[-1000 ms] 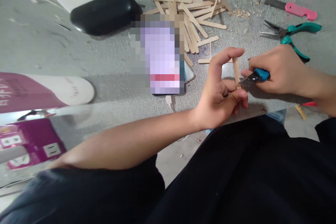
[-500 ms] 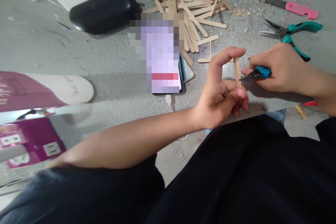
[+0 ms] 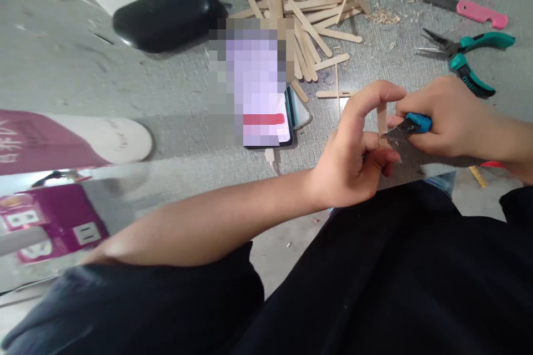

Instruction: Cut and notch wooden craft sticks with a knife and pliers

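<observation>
My left hand [image 3: 356, 147] is closed on a short piece of popsicle stick [image 3: 382, 117], with the index finger curled over its top end and the thumb at its lower end. In my right hand [image 3: 443, 116] is a utility knife [image 3: 418, 123] with a blue handle. Its blade tip touches the stick's right side near the lower end. Just beyond my left hand, a flat popsicle stick [image 3: 328, 94] lies on the table with a thin strip standing across it.
Behind the hands lie a pile of popsicle sticks [image 3: 310, 28], wood shavings [image 3: 383, 14], green-handled pliers [image 3: 458, 55] and a pink folding knife [image 3: 481, 14]. Left of them are a plugged-in phone [image 3: 287, 133] and a black case [image 3: 170, 16]. The table edge runs close below my hands.
My left hand has shifted slightly right with the stick, which has turned a little. The knife blade still rests against its lower part. The whole view has moved slightly.
</observation>
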Demonstrator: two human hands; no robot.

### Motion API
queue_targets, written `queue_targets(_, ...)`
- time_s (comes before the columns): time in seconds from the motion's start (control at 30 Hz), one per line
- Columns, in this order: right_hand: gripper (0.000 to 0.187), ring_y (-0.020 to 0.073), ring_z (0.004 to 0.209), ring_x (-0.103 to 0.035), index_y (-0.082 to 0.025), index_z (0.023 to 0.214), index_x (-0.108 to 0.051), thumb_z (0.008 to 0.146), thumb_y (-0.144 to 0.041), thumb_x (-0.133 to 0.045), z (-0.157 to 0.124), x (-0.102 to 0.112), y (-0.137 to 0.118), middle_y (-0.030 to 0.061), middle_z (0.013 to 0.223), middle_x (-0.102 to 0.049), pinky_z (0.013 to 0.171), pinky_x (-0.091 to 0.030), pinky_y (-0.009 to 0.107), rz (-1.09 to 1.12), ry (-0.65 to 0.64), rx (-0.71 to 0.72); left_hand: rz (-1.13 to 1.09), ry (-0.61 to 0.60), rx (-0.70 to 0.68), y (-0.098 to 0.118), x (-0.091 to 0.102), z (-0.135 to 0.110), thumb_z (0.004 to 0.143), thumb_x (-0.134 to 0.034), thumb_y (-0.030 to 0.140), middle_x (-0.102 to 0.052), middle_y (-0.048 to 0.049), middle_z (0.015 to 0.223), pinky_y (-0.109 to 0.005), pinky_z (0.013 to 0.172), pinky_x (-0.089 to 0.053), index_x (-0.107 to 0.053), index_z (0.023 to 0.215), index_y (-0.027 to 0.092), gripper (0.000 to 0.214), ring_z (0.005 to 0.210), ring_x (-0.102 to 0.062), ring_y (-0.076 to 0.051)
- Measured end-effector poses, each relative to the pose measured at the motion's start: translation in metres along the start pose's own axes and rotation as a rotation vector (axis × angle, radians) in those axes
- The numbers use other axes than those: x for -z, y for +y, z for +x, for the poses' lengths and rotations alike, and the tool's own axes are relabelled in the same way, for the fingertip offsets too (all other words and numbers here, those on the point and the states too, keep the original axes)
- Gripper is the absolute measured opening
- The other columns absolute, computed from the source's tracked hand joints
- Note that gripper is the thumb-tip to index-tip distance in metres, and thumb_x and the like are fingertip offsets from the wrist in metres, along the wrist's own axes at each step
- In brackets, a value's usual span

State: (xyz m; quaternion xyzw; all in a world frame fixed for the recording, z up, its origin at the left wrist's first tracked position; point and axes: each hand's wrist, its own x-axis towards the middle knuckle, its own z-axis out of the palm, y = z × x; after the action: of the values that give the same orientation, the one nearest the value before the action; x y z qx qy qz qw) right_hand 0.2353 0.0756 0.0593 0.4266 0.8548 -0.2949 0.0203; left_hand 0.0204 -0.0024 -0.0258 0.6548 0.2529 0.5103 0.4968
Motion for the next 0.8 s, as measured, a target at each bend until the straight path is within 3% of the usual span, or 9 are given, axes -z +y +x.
queue_targets(0.23,0.042,0.0166,0.061,-0.033,-0.025,0.062,-0.041,0.089,-0.026,-0.074,0.000,0.006,-0.013,-0.0025,0.055,-0.038,0.069,-0.023,0.042,-0.017,-0.136,-0.150,0.018,0.057,0.057,-0.001,-0.003,-0.005,0.119,-0.057,0.024,-0.057,-0.0086,0.170,-0.023,0.055,-0.063,-0.037,0.168,0.042,0.056,0.059,-0.071,0.000)
queue_targets(0.33,0.045,0.0161,0.059,-0.035,-0.025,0.061,-0.045,0.094,-0.024,-0.076,0.002,0.013,-0.018,-0.0030,0.054,-0.041,0.068,-0.026,0.042,-0.003,-0.243,-0.249,0.019,0.048,0.092,0.000,-0.003,-0.004,0.119,-0.056,0.020,-0.075,0.0038,0.116,-0.026,0.059,-0.065,-0.038,0.166,0.039,0.053,0.055,-0.070,-0.005)
queue_targets(0.4,0.049,0.0160,0.057,-0.037,-0.025,0.061,-0.047,0.101,-0.030,-0.075,0.004,0.016,-0.017,-0.0030,0.052,-0.043,0.066,-0.027,0.042,0.010,-0.298,-0.270,-0.011,0.022,0.148,0.002,-0.002,-0.002,0.120,-0.057,0.023,-0.066,0.0110,0.083,-0.027,0.057,-0.063,-0.039,0.165,0.038,0.050,0.051,-0.069,-0.009)
queue_targets(0.47,0.049,0.0159,0.054,-0.040,-0.025,0.063,-0.054,0.106,-0.037,-0.073,0.006,0.018,-0.014,-0.0032,0.051,-0.047,0.064,-0.029,0.043,0.024,-0.338,-0.265,-0.041,-0.020,0.211,0.003,-0.001,0.000,0.120,-0.060,0.028,-0.060,0.0134,0.070,-0.026,0.053,-0.059,-0.039,0.163,0.037,0.049,0.049,-0.067,-0.011)
queue_targets(0.67,0.040,0.0128,0.050,-0.043,-0.025,0.075,-0.071,0.108,-0.046,-0.075,0.007,0.020,0.000,-0.0056,0.053,-0.053,0.060,-0.030,0.040,0.064,-0.426,-0.269,-0.075,-0.105,0.286,0.002,0.004,0.002,0.118,-0.065,0.034,-0.065,0.0111,0.071,-0.027,0.051,-0.057,-0.036,0.168,0.038,0.057,0.048,-0.066,-0.013)
queue_targets(0.8,0.043,0.0124,0.052,-0.044,-0.024,0.073,-0.069,0.107,-0.050,-0.078,0.009,0.021,0.005,-0.0058,0.055,-0.052,0.062,-0.033,0.039,0.066,-0.496,-0.276,0.030,-0.034,0.276,-0.002,0.005,0.001,0.115,-0.071,0.043,-0.076,0.0028,0.098,-0.027,0.053,-0.059,-0.048,0.162,0.038,0.053,0.054,-0.071,-0.011)
